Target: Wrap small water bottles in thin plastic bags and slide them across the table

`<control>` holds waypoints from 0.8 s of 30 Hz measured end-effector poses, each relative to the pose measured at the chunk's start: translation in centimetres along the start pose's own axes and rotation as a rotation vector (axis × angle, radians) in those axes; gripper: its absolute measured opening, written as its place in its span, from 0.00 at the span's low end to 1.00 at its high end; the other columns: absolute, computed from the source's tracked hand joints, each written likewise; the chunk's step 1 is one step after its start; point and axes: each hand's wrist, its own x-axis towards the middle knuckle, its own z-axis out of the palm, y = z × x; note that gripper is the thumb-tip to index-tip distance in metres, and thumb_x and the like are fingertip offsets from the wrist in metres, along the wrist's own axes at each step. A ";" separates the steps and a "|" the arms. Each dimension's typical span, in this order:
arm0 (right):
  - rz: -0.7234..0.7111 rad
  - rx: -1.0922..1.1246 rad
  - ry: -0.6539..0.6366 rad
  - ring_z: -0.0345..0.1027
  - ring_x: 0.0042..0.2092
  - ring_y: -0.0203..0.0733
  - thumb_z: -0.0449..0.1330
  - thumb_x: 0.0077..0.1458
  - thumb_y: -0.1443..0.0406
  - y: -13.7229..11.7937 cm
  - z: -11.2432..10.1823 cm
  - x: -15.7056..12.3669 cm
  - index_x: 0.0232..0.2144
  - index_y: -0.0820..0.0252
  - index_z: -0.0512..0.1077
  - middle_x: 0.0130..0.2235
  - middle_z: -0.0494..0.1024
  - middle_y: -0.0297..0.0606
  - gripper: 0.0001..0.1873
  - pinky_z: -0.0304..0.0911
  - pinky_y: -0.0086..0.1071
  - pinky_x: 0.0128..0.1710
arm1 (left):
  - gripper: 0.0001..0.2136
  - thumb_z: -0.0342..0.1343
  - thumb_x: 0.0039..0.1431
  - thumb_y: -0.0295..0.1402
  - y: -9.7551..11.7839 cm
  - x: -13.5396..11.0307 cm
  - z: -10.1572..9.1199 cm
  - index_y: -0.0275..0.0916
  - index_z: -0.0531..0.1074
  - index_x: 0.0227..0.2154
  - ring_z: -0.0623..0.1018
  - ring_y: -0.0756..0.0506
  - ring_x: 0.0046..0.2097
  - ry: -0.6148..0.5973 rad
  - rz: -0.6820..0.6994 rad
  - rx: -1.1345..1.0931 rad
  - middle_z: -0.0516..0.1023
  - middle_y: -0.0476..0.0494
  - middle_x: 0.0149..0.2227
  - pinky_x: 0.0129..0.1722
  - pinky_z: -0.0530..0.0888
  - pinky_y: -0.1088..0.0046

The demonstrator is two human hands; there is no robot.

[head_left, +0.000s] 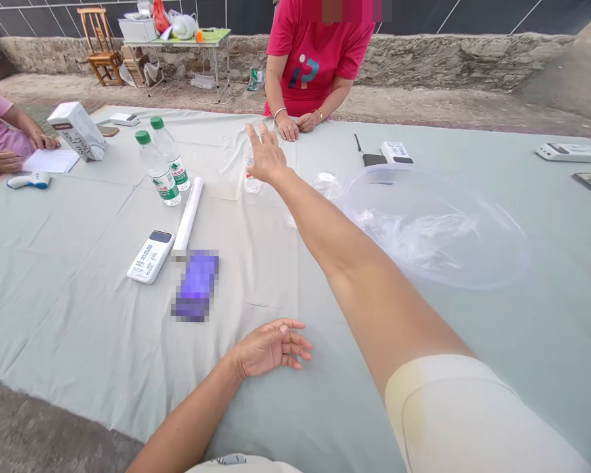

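Note:
My right hand [268,156] is stretched far across the table, fingers spread, in front of a small clear bottle [251,182]. The hand hides the bottle's upper part, and I cannot tell whether they touch. My left hand [276,347] lies on its side near the front of the cloth, fingers apart and nothing in them. Left of it are a blurred purple phone-like object [197,286], a white power bank [150,257] and a white paper roll [189,213]. Under and beyond my right forearm sits a round clear plastic basin [515,263] with crumpled clear film [423,230].
Two green-capped water bottles [163,177] stand left of centre. A box [79,131], paper [52,161] and white-and-blue handheld device [28,180] lie by a person in pink. Opposite, a person in a red shirt [320,59] rests both hands on the edge. More power banks [569,152] lie right.

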 end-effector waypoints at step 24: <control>-0.192 0.036 -0.320 0.64 0.34 0.38 0.60 0.56 0.70 -4.8 -6.2 -25.3 0.44 0.59 0.77 0.43 0.70 0.41 0.13 0.59 0.33 0.35 | 0.21 0.69 0.57 0.42 0.5 -0.3 0.4 0.38 0.76 0.49 0.81 0.41 0.47 0.000 -0.008 0.119 0.81 0.36 0.45 0.49 0.73 0.59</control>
